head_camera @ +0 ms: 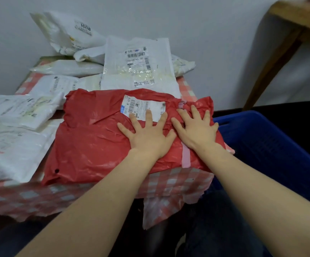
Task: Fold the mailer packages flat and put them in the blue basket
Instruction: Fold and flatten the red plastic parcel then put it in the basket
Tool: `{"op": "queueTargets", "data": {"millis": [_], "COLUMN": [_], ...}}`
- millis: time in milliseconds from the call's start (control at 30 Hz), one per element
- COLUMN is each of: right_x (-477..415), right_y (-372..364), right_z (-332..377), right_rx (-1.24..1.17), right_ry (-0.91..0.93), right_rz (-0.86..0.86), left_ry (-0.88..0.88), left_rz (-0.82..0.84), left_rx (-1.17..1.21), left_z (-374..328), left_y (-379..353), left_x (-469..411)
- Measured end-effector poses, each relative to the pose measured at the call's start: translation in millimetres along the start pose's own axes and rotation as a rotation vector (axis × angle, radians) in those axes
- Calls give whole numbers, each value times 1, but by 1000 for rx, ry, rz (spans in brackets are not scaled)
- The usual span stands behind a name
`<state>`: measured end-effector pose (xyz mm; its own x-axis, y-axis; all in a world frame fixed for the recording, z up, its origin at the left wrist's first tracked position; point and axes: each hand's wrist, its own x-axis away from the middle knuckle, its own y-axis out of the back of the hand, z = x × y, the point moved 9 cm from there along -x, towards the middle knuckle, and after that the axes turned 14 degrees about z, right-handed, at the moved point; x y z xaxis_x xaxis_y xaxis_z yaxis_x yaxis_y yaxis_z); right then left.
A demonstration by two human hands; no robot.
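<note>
A large red mailer bag (pixel 94 138) with a white shipping label and a strip of pink tape lies at the front of the table. My left hand (pixel 148 134) presses flat on it with fingers spread, partly over the label. My right hand (pixel 197 128) presses flat beside it, on the bag's right end by the tape. The blue basket (pixel 273 145) stands at the right of the table, lower than the tabletop. Its inside is mostly out of sight.
Several white mailer packages (pixel 137 65) are piled behind and left of the red bag. The table wears a red-and-white checked cloth (pixel 169 184). A wooden table leg (pixel 276 58) slants at the upper right. A pale wall stands behind.
</note>
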<state>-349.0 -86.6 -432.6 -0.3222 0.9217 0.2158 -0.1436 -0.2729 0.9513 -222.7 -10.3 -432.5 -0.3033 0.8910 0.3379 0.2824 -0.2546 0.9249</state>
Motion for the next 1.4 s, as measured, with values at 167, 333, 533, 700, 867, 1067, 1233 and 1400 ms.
{"op": "queueTargets", "data": {"millis": [167,333,533,700,867,1067,1233,1400], "right_x": [4,31,49,49,50,26,-29,-36], "right_y": [-1,16,-27,-30,-28,38,19,5], "right_z": [2,37,73,70,71,75,51,49], "right_rx": [-8,119,86,91,106,128,102,97], "right_ry": [-5,63,167,147,137,121,24,34], "right_rz": [38,7,87,74,101,-173,42,27], "left_ry": [0,19,201,177,177,183,174,184], "left_rz": [20,-47,-83,-74,-52,-362,-145,-89], "left_rx": [19,93,13,52,49,36,-7,-14], "left_z": [0,18,78,77,79,84,100,105], "left_y": [-1,28,11,3,4,68,54,37], "left_x": [0,17,39,37,36,28,-23,-32]}}
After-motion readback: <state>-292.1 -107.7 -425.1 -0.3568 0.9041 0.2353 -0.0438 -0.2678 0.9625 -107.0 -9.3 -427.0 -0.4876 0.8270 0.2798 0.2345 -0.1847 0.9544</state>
